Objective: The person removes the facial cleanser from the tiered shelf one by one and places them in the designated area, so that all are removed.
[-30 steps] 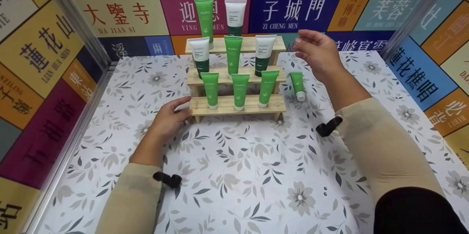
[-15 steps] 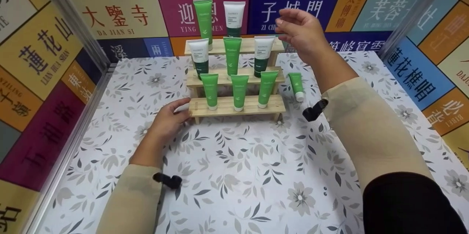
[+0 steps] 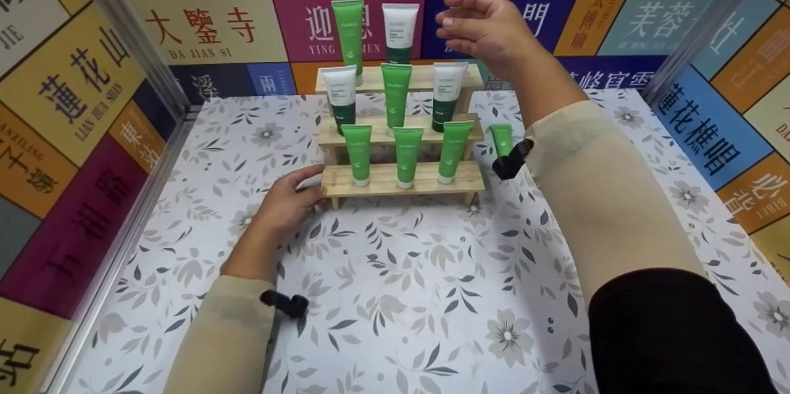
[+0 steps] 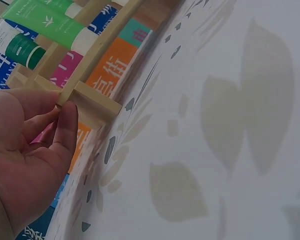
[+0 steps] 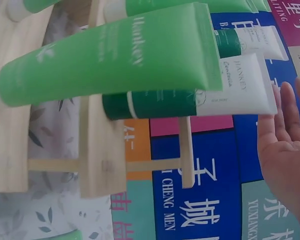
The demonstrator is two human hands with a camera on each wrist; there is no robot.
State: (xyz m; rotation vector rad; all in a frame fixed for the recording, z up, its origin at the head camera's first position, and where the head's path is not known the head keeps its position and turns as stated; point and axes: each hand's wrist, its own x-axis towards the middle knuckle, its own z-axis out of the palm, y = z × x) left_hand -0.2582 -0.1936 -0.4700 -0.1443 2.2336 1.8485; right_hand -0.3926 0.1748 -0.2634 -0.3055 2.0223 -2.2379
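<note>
A three-tier wooden display stand [image 3: 401,179] carries several upright squeeze tubes. My left hand [image 3: 287,204] pinches the left end of its lowest shelf; in the left wrist view, thumb and fingertip meet on the shelf edge [image 4: 70,90]. Holding nothing, my right hand [image 3: 484,29] hovers right of the top shelf, fingers loosely bent. Nearest it on that shelf is a white and dark-green tube [image 3: 400,33], with a taller green tube [image 3: 349,36] to the left. Another white and dark-green tube [image 3: 447,94] stands below on the middle shelf. Green tubes [image 3: 405,156] line the front shelf.
A small green tube [image 3: 502,138] lies on the table right of the stand, partly behind the right wrist's camera [image 3: 513,159]. Floral cloth [image 3: 395,295] covers the table. A colourful lettered panel [image 3: 216,26] rises behind the stand, with more panels at both sides.
My right hand has moved left and up, from beside the stand to near the top shelf's right end. The left hand stays on the stand, and the tubes have not moved.
</note>
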